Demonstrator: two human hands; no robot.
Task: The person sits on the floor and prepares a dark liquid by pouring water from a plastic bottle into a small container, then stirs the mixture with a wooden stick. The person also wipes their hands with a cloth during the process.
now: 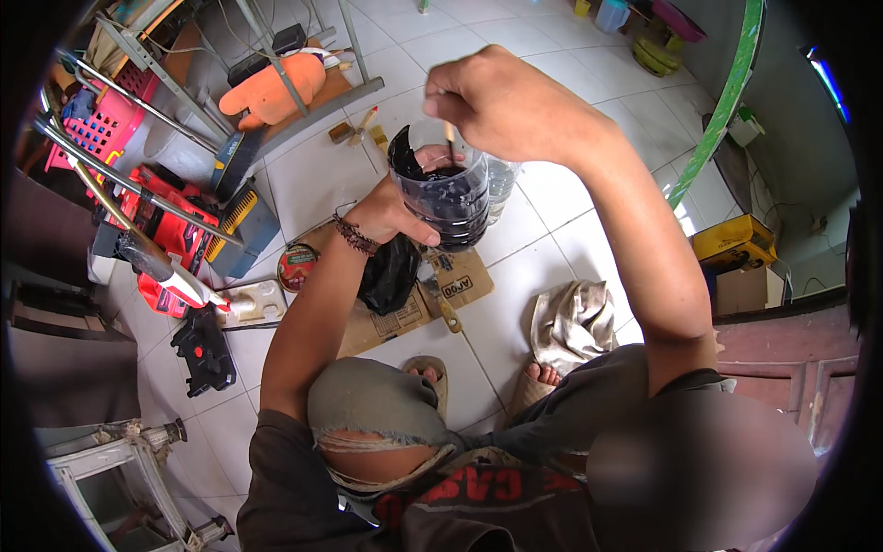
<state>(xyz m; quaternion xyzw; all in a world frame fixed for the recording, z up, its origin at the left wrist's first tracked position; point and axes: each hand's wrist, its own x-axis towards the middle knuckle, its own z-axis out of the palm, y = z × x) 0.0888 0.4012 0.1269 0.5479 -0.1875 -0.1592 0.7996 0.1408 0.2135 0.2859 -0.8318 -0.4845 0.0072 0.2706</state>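
Note:
A cut-off clear plastic bottle (444, 207) with black liquid in it is gripped by my left hand (394, 216), the thumb across its near side and fingers behind. Black smears coat its inner wall, and its left rim is jagged. Above the opening, my right hand (480, 97) pinches a thin wooden stick (450, 134) that points down into the bottle; its lower end is hidden there. Just behind stands another clear container (501, 184). Below my left hand, a black plastic bag (389, 276) lies on flattened cardboard (391, 324), beside a paintbrush (449, 316).
A crumpled pale cloth (572, 324) lies by my right foot. On the left are a round tin (296, 265), a red tool case (170, 235), a pink basket (108, 124) and metal poles. An orange object (274, 89) rests on a metal frame at the back.

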